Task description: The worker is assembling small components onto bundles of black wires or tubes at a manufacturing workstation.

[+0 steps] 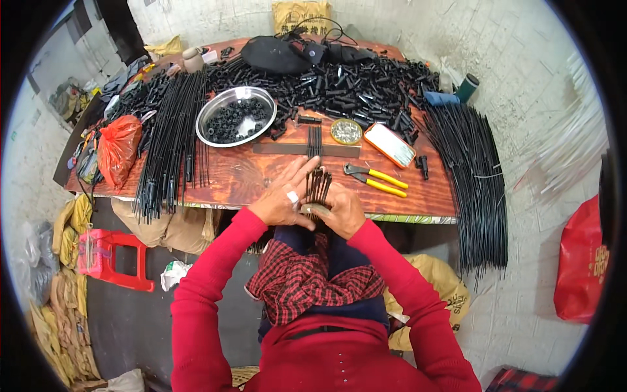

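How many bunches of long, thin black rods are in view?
3: left bunch and right bunch, overhanging the reddish-brown wooden table; a small bunch, between left hand and right hand. Others may be hidden.

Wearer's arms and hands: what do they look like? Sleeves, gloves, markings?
Both arms are in plain red long sleeves: the left sleeve and right sleeve each reach about to the wrist. No gloves on the left hand or right hand. The left hand has a small white patch, maybe tape or a plaster. No cables visible on either arm.
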A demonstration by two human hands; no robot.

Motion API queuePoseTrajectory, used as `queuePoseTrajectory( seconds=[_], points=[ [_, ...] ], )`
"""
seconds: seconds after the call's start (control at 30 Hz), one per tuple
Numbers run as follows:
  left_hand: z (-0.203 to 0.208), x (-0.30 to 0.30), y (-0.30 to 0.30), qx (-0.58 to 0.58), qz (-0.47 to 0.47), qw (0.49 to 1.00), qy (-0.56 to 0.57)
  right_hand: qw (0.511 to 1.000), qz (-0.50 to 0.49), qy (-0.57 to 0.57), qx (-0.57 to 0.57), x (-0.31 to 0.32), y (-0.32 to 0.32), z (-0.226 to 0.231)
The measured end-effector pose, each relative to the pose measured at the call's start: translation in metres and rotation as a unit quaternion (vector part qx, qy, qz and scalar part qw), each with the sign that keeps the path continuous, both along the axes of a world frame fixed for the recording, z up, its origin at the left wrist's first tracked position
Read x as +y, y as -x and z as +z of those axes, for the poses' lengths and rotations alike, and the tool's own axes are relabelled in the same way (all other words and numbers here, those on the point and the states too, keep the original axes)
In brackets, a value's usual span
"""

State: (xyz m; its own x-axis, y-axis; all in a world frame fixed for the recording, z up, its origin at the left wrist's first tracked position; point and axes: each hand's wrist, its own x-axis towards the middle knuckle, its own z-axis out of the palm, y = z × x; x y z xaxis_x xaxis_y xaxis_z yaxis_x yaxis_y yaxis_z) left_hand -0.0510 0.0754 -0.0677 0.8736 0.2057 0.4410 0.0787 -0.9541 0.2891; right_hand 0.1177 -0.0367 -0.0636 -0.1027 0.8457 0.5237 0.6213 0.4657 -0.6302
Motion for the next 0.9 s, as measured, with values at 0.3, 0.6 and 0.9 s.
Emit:
queuePoseTrajectory(
  seconds=[0.3, 0.6, 0.9],
  points=[
    [0.139, -0.045, 0.005, -0.083, -0.047, 0.925, 0.367, 1.0, -0.008, 0.017, -0.005, 0.0, -0.011, 0.002],
    [0.144, -0.048, 0.002, -0.079, -0.022, 0.928, 0.363, 0.997, -0.003, 0.046, -0.069, 0.003, -0.021, -0.006],
    [0.138, -0.057, -0.002, -0.106, -0.01, 0.933, 0.344, 0.999, 0.015, 0.009, -0.035, -0.004, -0.018, 0.007]
  ],
)
